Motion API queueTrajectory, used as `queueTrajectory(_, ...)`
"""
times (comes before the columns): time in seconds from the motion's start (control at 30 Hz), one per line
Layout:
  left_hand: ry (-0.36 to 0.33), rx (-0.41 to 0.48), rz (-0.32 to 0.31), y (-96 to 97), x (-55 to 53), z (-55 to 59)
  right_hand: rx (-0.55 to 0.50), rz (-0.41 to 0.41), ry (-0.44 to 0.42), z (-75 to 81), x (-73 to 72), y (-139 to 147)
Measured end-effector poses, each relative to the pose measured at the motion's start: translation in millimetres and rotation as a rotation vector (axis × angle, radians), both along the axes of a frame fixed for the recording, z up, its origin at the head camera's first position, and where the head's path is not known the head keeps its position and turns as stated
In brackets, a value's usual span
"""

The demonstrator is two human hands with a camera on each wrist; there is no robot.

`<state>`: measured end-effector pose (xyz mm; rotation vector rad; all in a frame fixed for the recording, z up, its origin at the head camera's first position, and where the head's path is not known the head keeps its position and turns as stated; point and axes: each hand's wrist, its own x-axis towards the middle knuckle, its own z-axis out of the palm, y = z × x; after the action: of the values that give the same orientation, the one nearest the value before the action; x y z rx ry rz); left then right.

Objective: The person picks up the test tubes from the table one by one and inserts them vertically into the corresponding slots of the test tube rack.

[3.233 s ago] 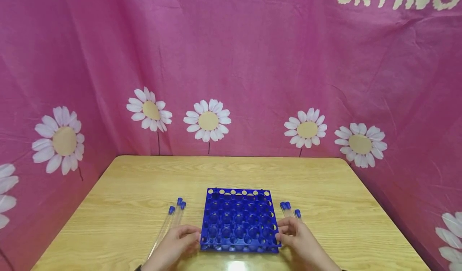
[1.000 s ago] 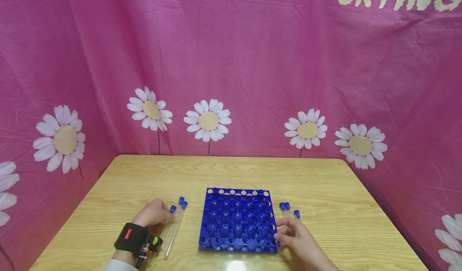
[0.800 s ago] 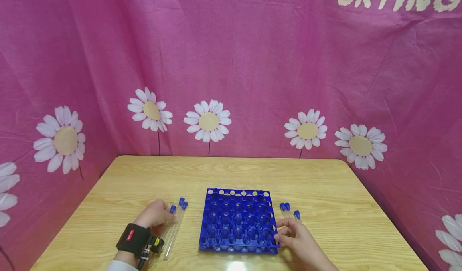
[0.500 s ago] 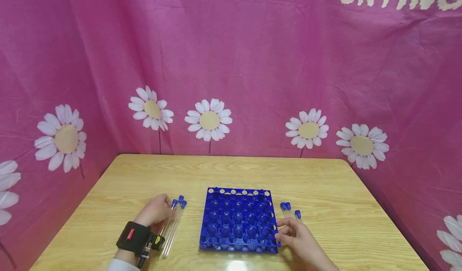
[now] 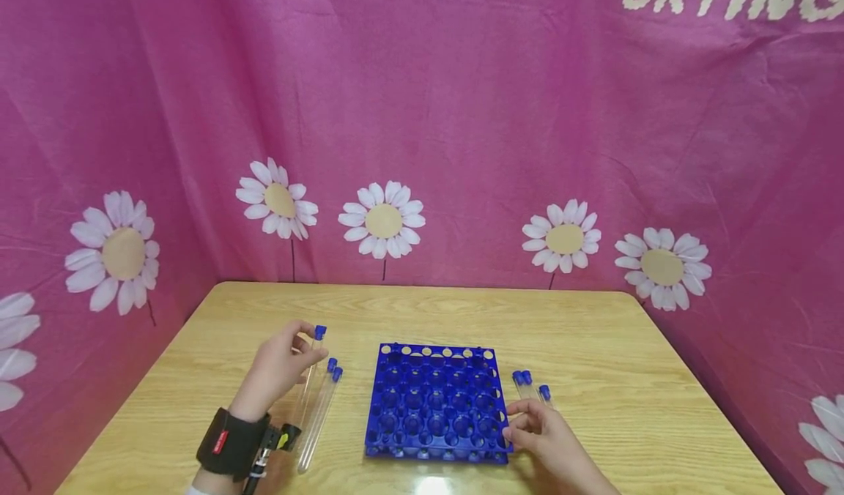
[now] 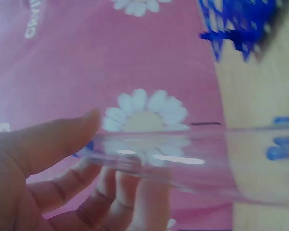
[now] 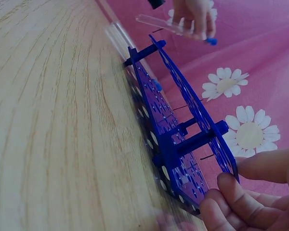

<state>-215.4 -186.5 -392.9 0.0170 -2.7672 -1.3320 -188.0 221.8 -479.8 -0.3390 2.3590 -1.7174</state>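
Note:
My left hand (image 5: 280,363) pinches a clear test tube (image 6: 202,161) just below its blue cap (image 5: 320,332). The right wrist view shows this tube (image 7: 159,23) lifted above the table, slanting. Beneath it two more capped test tubes (image 5: 319,422) lie side by side on the wood. A blue two-tier test tube rack (image 5: 435,403) with rows of round holes stands at the middle front. At its right edge my right hand (image 5: 543,436) grips the upper plate between thumb and fingers (image 7: 241,202).
Several blue-capped tubes (image 5: 525,379) lie right of the rack, partly hidden behind my right hand. The wooden table (image 5: 422,312) ends at a pink curtain (image 5: 448,114) printed with daisies. A black strap (image 5: 231,442) with a camera is on my left wrist.
My left hand let go of the rack's left side, moved to the left tubes, took one near its cap and raised it off the table. The right hand has stayed on the rack.

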Motion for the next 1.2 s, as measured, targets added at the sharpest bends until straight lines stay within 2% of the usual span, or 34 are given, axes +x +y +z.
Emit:
queueTrajectory(0.17, 0.081, 0.021, 0.032, 8.2, 7.8, 14.5, 0.004, 0.003, -0.012, -0.9, 1.1, 0)
queueTrajectory(0.37, 0.182, 0.105, 0.073, 23.2, 13.3, 30.7, -0.006, 0.005, -0.022, -0.5, 1.5, -1)
queueTrajectory(0.5, 0.264, 0.153, 0.060, 34.9, 12.8, 36.2, -0.010, 0.013, -0.016, -0.4, 0.5, -1)
queueTrajectory(0.63, 0.331, 0.177, 0.008, 46.9, 6.9, 32.8, -0.008, 0.013, -0.011, -1.3, -0.1, -1)
queueTrajectory(0.73, 0.356, 0.177, -0.023, 55.0, 1.8, 26.9, -0.008, 0.013, -0.005, -2.0, -0.6, -1)
queueTrajectory(0.9, 0.354, 0.169, -0.062, 64.9, -4.1, 18.3, -0.005, 0.005, -0.003, -1.8, -1.0, 0)
queueTrajectory(1.2, 0.336, 0.135, -0.085, 71.3, -9.3, 9.4, -0.012, 0.013, 0.001, 0.6, -0.4, 0)
